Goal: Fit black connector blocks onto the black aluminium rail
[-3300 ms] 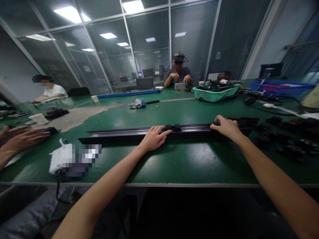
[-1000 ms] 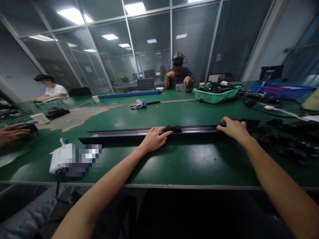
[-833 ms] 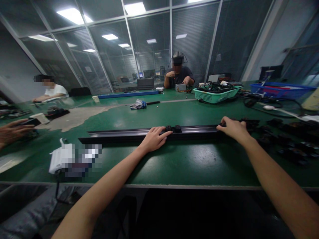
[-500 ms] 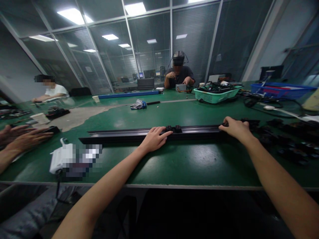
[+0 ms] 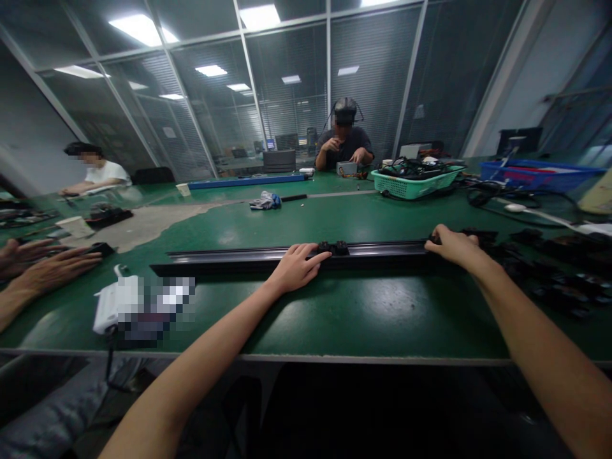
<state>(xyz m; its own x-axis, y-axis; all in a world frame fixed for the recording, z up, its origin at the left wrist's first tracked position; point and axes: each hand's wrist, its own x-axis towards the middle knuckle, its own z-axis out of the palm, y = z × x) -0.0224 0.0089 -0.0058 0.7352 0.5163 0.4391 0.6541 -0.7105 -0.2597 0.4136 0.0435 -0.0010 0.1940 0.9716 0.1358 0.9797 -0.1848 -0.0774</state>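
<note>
A long black rail (image 5: 229, 259) lies across the green table (image 5: 335, 312) in front of me. My left hand (image 5: 296, 266) rests flat on its middle, fingers stretched out toward two small black sliders (image 5: 333, 247) on the rail. My right hand (image 5: 455, 246) is curled over the rail's right end, its fingers closed on a small black part there that is mostly hidden.
Black parts (image 5: 559, 274) are heaped at the right. A green basket of cables (image 5: 414, 177) and a blue tray (image 5: 535, 172) stand further back. A white device (image 5: 112, 306) lies near the front left. A neighbour's hands (image 5: 43, 268) rest at the left; two other people sit further off.
My right hand has slid rightward along the rail toward its end. My left hand has stayed put. The neighbour's hands at the left have shifted about.
</note>
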